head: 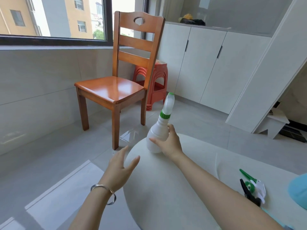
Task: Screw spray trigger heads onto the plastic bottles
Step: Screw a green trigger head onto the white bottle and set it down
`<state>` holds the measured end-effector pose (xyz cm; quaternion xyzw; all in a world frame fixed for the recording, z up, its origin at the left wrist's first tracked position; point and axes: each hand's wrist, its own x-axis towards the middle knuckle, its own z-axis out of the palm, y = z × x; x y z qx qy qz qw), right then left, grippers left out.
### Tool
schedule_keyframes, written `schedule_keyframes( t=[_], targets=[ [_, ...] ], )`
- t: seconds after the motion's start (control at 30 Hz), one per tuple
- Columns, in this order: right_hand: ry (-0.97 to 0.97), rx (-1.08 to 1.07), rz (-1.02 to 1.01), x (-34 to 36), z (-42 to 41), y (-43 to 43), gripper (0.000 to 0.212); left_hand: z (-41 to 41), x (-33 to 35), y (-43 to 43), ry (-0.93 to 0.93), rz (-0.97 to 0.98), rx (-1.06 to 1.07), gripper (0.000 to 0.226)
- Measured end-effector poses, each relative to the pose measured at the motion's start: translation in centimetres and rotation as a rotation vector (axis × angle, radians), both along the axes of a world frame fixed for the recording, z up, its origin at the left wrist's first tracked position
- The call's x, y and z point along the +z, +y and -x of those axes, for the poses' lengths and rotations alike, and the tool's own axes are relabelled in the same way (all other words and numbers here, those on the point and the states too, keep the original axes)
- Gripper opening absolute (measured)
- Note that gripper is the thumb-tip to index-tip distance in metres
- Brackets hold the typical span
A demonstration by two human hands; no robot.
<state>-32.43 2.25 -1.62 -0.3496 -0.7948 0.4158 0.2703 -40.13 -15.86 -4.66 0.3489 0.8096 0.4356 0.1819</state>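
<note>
A white plastic bottle (pixel 157 135) stands tilted at the far end of a pale cushioned surface (pixel 166 188). It carries a white spray head (pixel 168 103) with a green collar on its neck. My right hand (pixel 170 142) is wrapped around the bottle's lower body. My left hand (pixel 122 165) hovers open just left of the surface's edge, holding nothing. At the right, loose trigger heads (pixel 253 186) in green, white and black lie on the cushion.
A wooden chair (pixel 116 87) stands on the tiled floor ahead, with stacked red plastic stools (pixel 154 80) behind it. White cabinets (pixel 207 67) line the right wall. A light blue object (pixel 299 191) sits at the right edge.
</note>
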Motion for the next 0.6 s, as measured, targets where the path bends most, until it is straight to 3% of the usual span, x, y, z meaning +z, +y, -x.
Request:
schedule_keyframes(
  t=[0.1,0.6],
  targets=[
    [-0.021,-0.033,-0.031,-0.8,1.1,-0.2,0.068,0.4,-0.4,-0.1,0.018,0.030,0.020,0.076],
    [0.007,-0.071,-0.062,-1.7,1.8,-0.5,0.077,-0.2,0.3,0.3,0.045,-0.035,0.050,0.068]
  ],
)
